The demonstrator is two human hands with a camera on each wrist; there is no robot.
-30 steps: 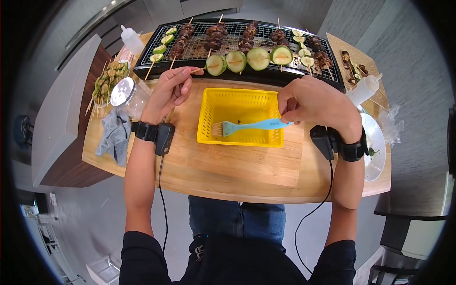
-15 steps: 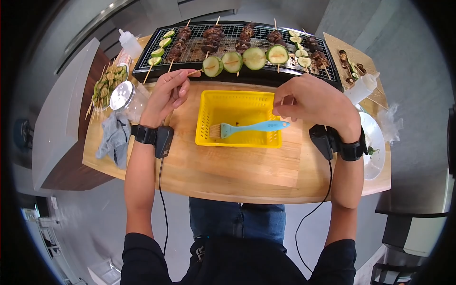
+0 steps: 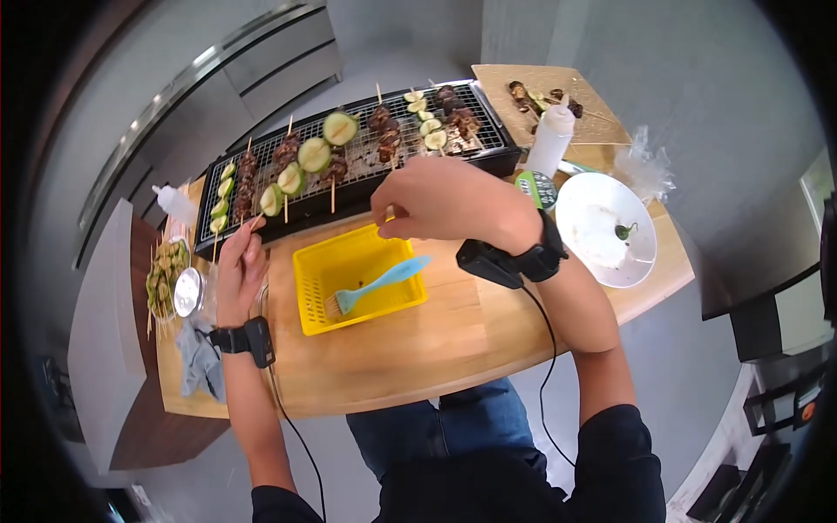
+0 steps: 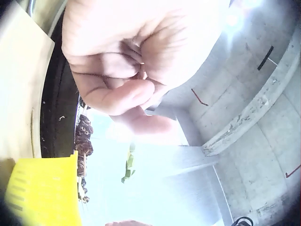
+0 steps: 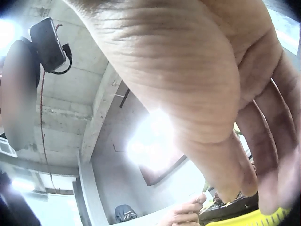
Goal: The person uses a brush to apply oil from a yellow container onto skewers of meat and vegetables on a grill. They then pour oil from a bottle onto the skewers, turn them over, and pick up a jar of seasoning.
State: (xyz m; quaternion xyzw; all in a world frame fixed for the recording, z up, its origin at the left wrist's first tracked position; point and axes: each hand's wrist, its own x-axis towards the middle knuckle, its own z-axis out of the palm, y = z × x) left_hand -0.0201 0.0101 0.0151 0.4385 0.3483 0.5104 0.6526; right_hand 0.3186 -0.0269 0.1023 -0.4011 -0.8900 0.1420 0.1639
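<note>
My left hand (image 3: 241, 263) is raised, thumb and fingertips pinched together, its forearm fairly straight. My right arm (image 3: 584, 305) bends inward, the wrist flexed, and my right hand (image 3: 458, 200) droops with relaxed fingers pointing down.

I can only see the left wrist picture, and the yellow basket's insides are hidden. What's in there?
Observer: A blue brush lies in the basket.
Operator: Cool! What's on the skewer in the left hand's grip?
Observer: The left hand pinches the end of the skewer, and it carries four round green-edged slices.
Operator: Is there a plate anywhere?
Observer: Yes, a white plate is to the right of the basket.
</note>
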